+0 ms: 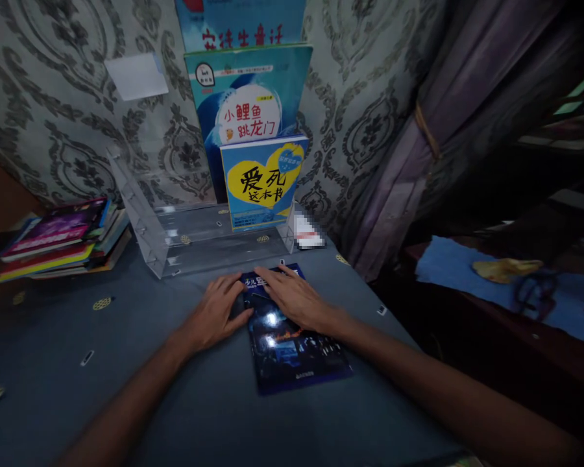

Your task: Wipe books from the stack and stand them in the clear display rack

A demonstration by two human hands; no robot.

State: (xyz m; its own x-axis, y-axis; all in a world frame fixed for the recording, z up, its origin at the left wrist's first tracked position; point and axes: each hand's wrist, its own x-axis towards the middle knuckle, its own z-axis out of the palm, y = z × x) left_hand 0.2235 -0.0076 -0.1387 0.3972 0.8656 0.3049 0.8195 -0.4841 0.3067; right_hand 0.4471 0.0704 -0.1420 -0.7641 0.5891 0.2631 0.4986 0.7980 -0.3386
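Observation:
A dark blue, glossy book (pixel 296 357) lies flat on the table, its cover facing up and a lamp glare on it. My right hand (pixel 294 298) rests flat across the upper part of this cover, fingers stretched out and covering some of the title. At the book's upper left edge is my left hand (pixel 219 311), fingers extended and thumb apart, with the tips at the cover's side. Just beyond both hands stands a clear plastic tiered book rack (pixel 143 224). On its right side a blue-and-yellow book (pixel 241 211) leans upright on the front tier.
Behind it stand a teal book (pixel 202 97) and a taller blue book (pixel 243 19). A stack of books (pixel 58 233) sits left on the patterned tablecloth (pixel 141 311). White paper (pixel 136 76) shows against the wallpaper. A tied curtain (pixel 394 194) hangs right, near a blue cloth (pixel 448 263).

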